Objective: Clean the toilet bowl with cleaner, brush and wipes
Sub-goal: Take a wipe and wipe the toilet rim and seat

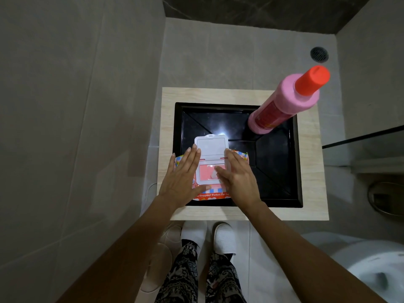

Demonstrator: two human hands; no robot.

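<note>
While we look straight down at our two bare hands, we find the wipes pack [213, 171] lying between and beneath them, in the near left part of a black tray [277, 158]. Our left hand [182, 177] lies flat on the pack's left side, fingers straight and close together, the fingertips reaching the left edge of the white flip lid [211, 145], which stands open just beyond both hands. Our right hand [237, 177] rests on the pack's right side with fingers straight; its thumb reaches inward over the pink opening, and we cannot tell whether it pinches a wipe there. Beyond our right hand and further to its right, the pink cleaner bottle [286, 101] with its red cap [312, 79] stands in the tray's far corner. The tray sits on a pale wooden stand [310, 171]. Well to the right of our right forearm and nearer to us, the white toilet bowl [376, 267] shows at the picture's edge.
</note>
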